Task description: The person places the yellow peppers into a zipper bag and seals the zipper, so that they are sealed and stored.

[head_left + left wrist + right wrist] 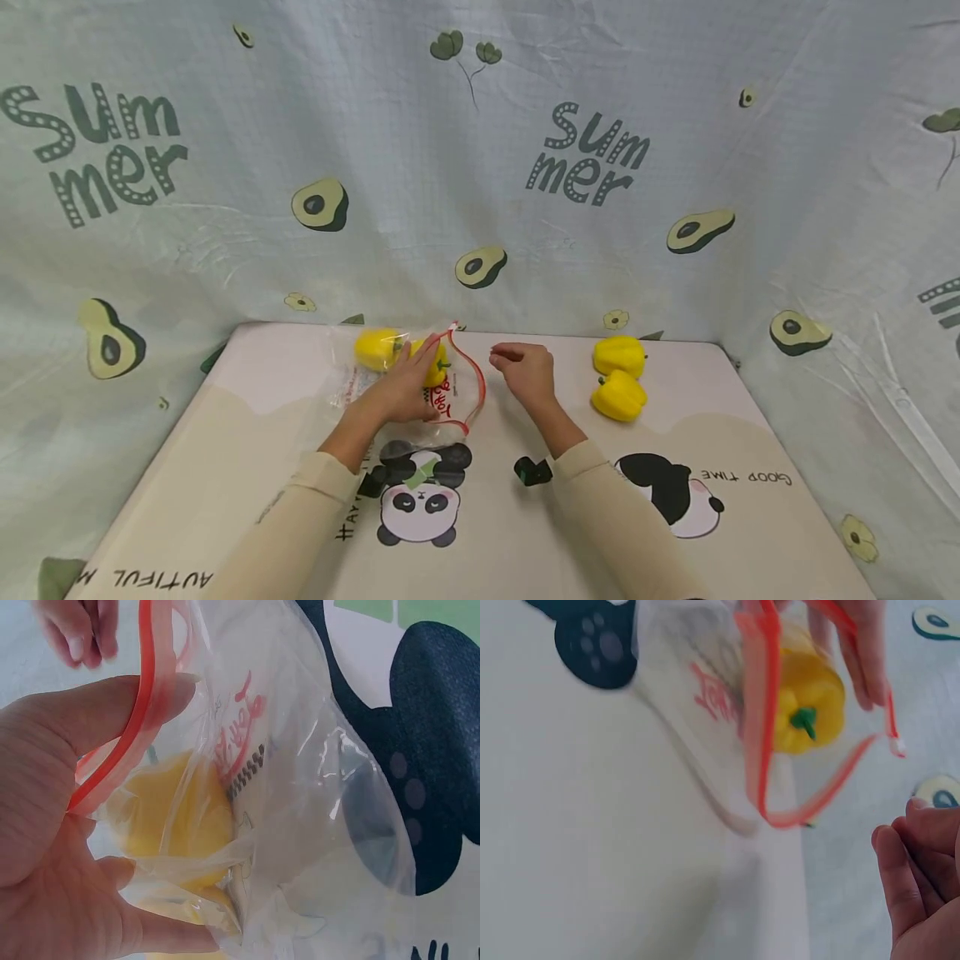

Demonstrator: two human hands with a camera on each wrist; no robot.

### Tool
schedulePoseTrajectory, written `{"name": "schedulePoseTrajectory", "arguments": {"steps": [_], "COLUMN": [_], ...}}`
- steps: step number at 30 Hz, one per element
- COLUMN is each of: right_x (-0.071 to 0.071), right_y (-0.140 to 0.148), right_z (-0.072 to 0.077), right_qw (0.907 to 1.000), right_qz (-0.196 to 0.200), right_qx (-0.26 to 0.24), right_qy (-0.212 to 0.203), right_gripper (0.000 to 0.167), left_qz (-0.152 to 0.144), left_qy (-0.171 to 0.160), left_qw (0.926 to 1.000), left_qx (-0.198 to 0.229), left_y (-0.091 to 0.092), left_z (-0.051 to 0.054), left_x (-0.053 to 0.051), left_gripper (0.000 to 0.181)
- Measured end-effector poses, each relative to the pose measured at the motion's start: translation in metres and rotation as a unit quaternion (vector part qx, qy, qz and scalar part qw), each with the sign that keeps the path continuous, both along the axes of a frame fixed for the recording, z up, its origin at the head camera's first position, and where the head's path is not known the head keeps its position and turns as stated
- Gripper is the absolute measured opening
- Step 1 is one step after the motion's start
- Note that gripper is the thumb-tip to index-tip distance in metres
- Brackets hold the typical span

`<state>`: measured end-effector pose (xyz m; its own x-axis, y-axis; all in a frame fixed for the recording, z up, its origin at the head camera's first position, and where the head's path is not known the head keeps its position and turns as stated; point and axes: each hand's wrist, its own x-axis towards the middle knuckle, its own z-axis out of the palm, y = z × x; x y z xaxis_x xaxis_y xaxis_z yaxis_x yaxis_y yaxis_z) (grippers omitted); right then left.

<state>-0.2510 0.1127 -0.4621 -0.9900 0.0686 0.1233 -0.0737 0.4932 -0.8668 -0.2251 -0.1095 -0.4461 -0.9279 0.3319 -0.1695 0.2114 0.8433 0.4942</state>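
A clear plastic bag [465,392] with a red edge round its mouth [146,705] lies at centre-left, its mouth facing right. Two yellow peppers are in it, one at the far left [377,348] and one nearer the mouth [810,705], green stem facing the opening. My left hand [401,390] is at the bag's mouth, thumb and fingers spread, the thumb [112,709] across the red edge and some fingers behind the plastic. Right of the mouth, my right hand [527,375] is in the air, fingers loosely bent near the thumb [934,825], holding nothing.
Two more yellow peppers lie at the right, one behind [618,356] the other [620,396]. A printed cloth [555,533] with a panda and a dog covers the table. Behind it hangs a pale curtain [405,167] printed with avocados.
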Motion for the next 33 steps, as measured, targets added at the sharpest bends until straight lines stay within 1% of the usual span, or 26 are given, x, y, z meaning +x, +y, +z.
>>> {"name": "schedulePoseTrajectory", "arguments": {"steps": [3,9,17,25,30,33], "right_x": [0.001,0.005,0.011,0.019,0.023,0.023], "right_y": [0.014,0.038,0.071,0.098,0.111,0.118], "right_z": [0.005,0.011,0.014,0.015,0.015,0.016], "right_qw": [1.0000,0.9997,0.9995,0.9984,0.9979,0.9975], "right_qz": [-0.009,-0.019,-0.025,-0.045,-0.051,-0.057], "right_qx": [0.004,0.010,0.004,0.033,0.039,0.042], "right_qy": [0.001,-0.009,-0.016,-0.008,-0.009,-0.001], "right_gripper": [0.021,0.025,0.025,0.025,0.026,0.026], "left_qz": [-0.001,0.000,-0.005,-0.006,-0.009,-0.010], "left_qy": [-0.001,0.000,-0.001,-0.004,-0.005,-0.005], "left_qw": [1.0000,1.0000,1.0000,0.9999,0.9999,0.9999], "left_qx": [-0.003,-0.002,0.004,0.010,0.009,0.008], "left_y": [0.000,-0.002,-0.001,-0.003,-0.004,-0.004], "left_z": [0.002,0.003,0.002,0.001,0.001,0.001], "left_x": [-0.001,-0.001,-0.002,-0.002,-0.003,-0.003], "left_gripper": [0.118,0.118,0.118,0.118,0.119,0.119]}}
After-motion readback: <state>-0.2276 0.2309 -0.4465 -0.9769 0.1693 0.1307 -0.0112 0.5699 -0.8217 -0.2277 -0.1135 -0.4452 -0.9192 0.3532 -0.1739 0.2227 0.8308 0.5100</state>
